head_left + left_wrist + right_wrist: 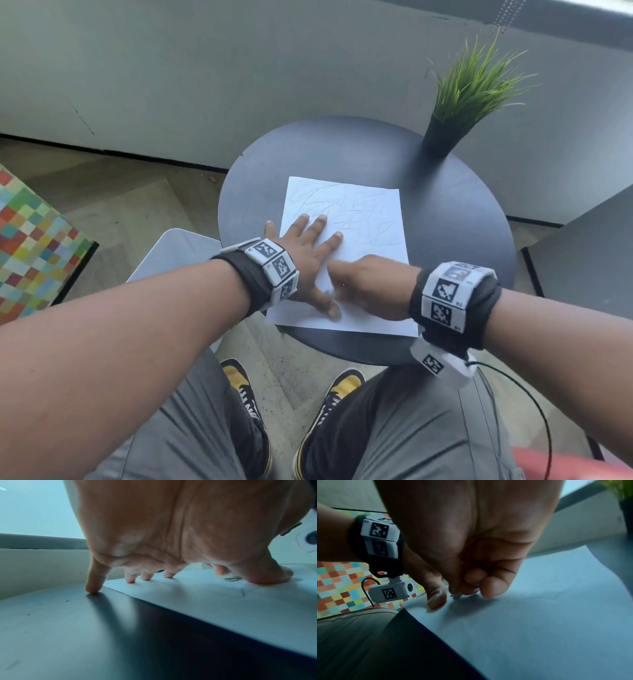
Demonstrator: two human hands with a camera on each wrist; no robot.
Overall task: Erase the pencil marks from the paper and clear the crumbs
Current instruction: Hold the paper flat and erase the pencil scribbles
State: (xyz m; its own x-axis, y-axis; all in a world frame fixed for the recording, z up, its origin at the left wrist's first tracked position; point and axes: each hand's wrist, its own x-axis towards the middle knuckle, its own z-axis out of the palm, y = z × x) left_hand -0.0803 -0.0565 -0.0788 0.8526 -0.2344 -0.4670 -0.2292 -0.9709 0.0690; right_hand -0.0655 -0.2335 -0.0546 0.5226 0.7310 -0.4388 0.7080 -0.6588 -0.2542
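A white sheet of paper (368, 219) with pencil scribbles (356, 209) over its far half lies on a round dark table (462, 222). My left hand (305, 250) lies flat with its fingers spread, pressing the paper's left side. In the left wrist view its little finger (93, 586) touches the table (68, 628) just off the paper (205, 601). My right hand (371, 284) is curled, fingertips down on the paper's near part beside the left thumb (329, 306). It pinches a small white eraser (230, 577) with a dirty tip against the sheet (539, 615). The right hand (471, 561) looks motion-blurred.
A black pot (440, 137) with green grass-like leaves (472, 89) stands at the table's far right edge. A grey block (589, 257) sits to the right, a white seat (174, 253) and a multicoloured checkered surface (30, 240) to the left. My knees and shoes are below the table.
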